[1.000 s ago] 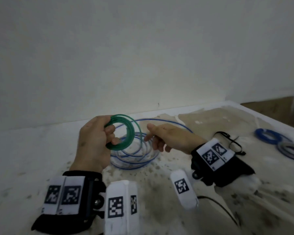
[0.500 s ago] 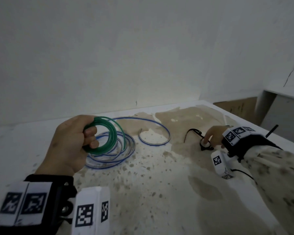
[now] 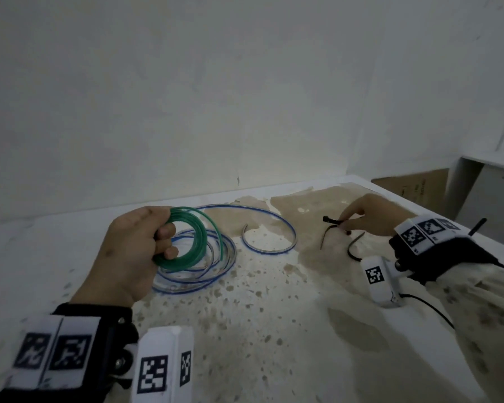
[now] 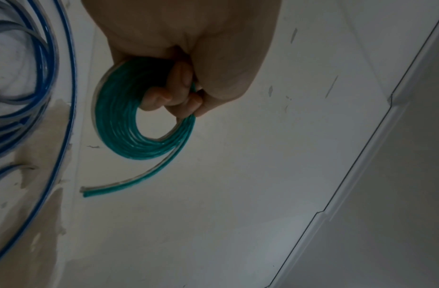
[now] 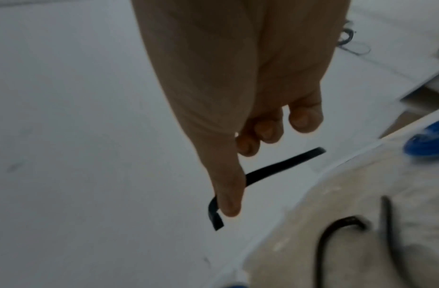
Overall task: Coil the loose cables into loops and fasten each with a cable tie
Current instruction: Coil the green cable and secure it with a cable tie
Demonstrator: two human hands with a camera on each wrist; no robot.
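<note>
My left hand (image 3: 140, 248) grips a small green cable coil (image 3: 197, 245), held upright above the table; in the left wrist view the green coil (image 4: 119, 124) has a loose end trailing off it. Under it on the stained table (image 3: 274, 330) lies a loose blue cable (image 3: 213, 274), partly coiled, its tail arcing right. At the right, my right hand (image 3: 367, 216) pinches a black cable tie (image 3: 330, 228) between thumb and fingers, lifted off the table; the right wrist view shows the same cable tie (image 5: 267, 173) bent at one end. Another black tie (image 3: 352, 251) lies below that hand.
A white wall stands close behind the table. The table's right edge runs beside a cardboard box (image 3: 413, 189) and a white shelf (image 3: 489, 181). A blue tied coil (image 5: 425, 144) sits at the far right in the right wrist view.
My right hand left the green coil, swung right to the black ties and has now lifted one off the table. The left hand keeps holding the coil.
</note>
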